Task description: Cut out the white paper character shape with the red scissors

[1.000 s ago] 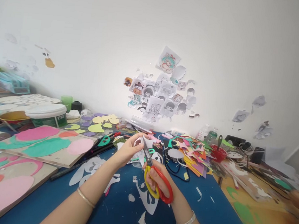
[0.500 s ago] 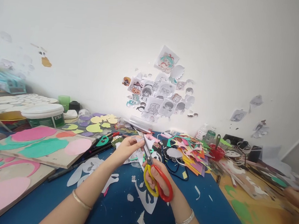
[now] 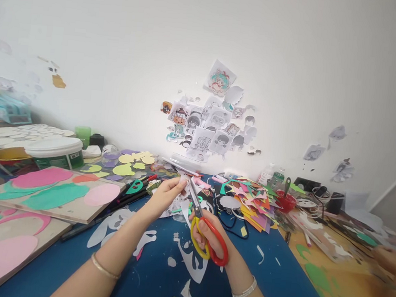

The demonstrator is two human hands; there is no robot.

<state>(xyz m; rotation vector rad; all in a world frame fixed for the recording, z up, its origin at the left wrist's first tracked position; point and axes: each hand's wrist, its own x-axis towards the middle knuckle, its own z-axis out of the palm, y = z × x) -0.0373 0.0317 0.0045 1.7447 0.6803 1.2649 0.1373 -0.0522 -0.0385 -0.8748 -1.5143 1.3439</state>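
Observation:
A piece of white paper (image 3: 185,206) is pinched between the thumb and fingers of my left hand (image 3: 166,196), part of it hanging below the fingertips. My right hand (image 3: 210,233) grips a pair of scissors (image 3: 197,209) with one yellow and one red handle loop, fingers through the loops. The blades point up and away, close to the right of my left fingertips. Whether they touch the paper is unclear. Below the hands, a cut white paper scrap (image 3: 194,264) lies on the blue table surface (image 3: 240,288).
Colored paper scraps (image 3: 254,203) are heaped behind on the right. Boards with pink and green cutouts (image 3: 55,193) fill the left, near a white-lidded tub (image 3: 54,146). Pens (image 3: 123,201) lie beside them. At far right, another person's blurred hand (image 3: 388,260) shows over a wooden surface.
My left hand has moved slightly left, away from the scissor blades, with the paper. The right hand and scissors stay nearly in place.

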